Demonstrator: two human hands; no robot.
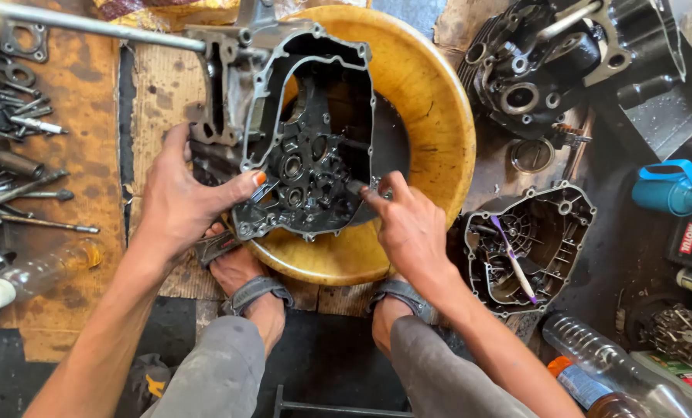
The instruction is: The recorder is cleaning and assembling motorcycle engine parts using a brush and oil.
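Two hands: both on the engine crankcase half (307, 147), which lies open side up across a round wooden stool (431, 116).
Left hand (183, 197): wrapped round the case's left rim, thumb pressed on the gasket edge, gripping it steady.
Right hand (408, 224): fingertips pinched at the lower right rim, seemingly on a small dark part; what they hold is too small to tell.
Doing it well: keep the left grip firm so the casting cannot rock on the curved seat, and work the right fingertips squarely at the rim rather than prying at an angle, I judge.
Crankcase: cast grey metal, oily black inside, with ribbed pockets, round bearing bores and bolt bosses along a thin flat rim.
Stool: polished yellow-brown wood, ring-shaped, glossy.
Nearby: a clutch cover (527, 244) holding a purple-handled brush, another engine block (547, 66) at upper right, loose sockets and rods (21, 155) on stained cardboard at left, plastic bottles (609, 371) at lower right.
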